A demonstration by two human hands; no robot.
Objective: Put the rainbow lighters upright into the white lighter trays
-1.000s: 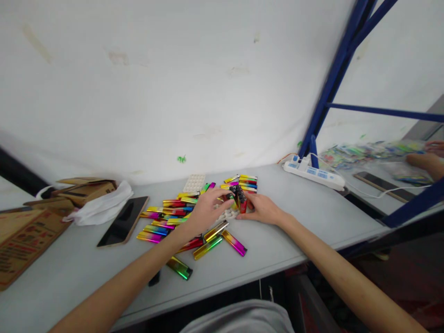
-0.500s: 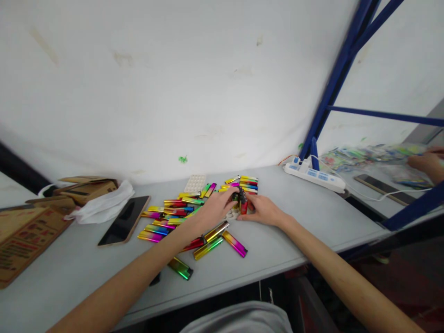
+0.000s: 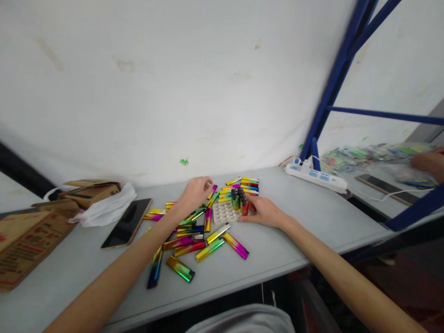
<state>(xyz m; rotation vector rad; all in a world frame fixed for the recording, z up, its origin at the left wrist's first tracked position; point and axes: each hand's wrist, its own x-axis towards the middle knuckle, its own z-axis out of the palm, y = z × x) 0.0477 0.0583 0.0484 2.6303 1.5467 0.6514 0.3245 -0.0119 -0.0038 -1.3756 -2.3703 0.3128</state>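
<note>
My left hand (image 3: 197, 193) is over the back of a loose pile of shiny coloured lighters (image 3: 187, 230). Its fingers are bent and closed on a magenta lighter (image 3: 213, 190); the fingertips are partly hidden. A white tray with rows of round holes (image 3: 222, 213) lies right of the pile. Several lighters with black tops (image 3: 236, 198) stand upright at its right side, green-yellow and red. My right hand (image 3: 263, 211) rests on the table there, its thumb and forefinger curved around the red standing lighters (image 3: 244, 208).
More lighters (image 3: 249, 184) lie in a stack behind the tray. A phone (image 3: 126, 223), a white cloth or bag (image 3: 107, 208) and cardboard boxes (image 3: 38, 236) are on the left. A power strip (image 3: 315, 177) lies by the blue frame (image 3: 322, 101). Another person's hand (image 3: 430, 163) shows at far right.
My left hand has moved from the standing lighters leftward and back to the pile, uncovering the holed tray. My right hand has stayed by the standing lighters.
</note>
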